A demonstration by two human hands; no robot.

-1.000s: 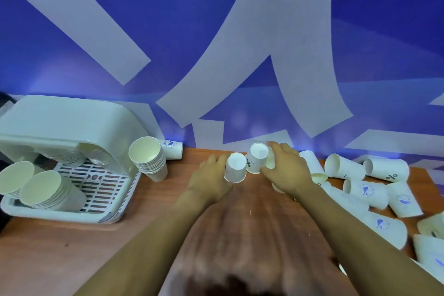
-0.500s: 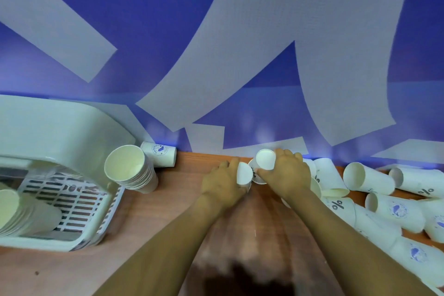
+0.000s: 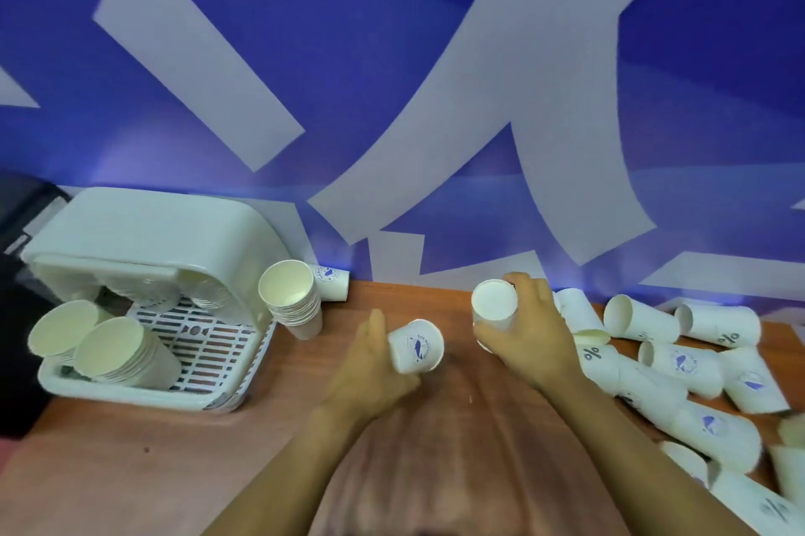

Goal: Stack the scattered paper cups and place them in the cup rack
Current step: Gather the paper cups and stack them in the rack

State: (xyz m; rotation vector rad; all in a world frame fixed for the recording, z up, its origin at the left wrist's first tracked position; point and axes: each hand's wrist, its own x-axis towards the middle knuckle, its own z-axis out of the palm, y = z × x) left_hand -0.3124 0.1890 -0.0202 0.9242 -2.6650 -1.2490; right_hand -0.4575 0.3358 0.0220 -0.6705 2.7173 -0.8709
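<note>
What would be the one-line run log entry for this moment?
left hand: holds paper cup | right hand: holds another paper cup | cup rack: two stacks inside

"%" sign on side of fallen cup [image 3: 593,357] by my right wrist; same on cup [image 3: 718,324] farther right. Blue logo lettering too small.
</note>
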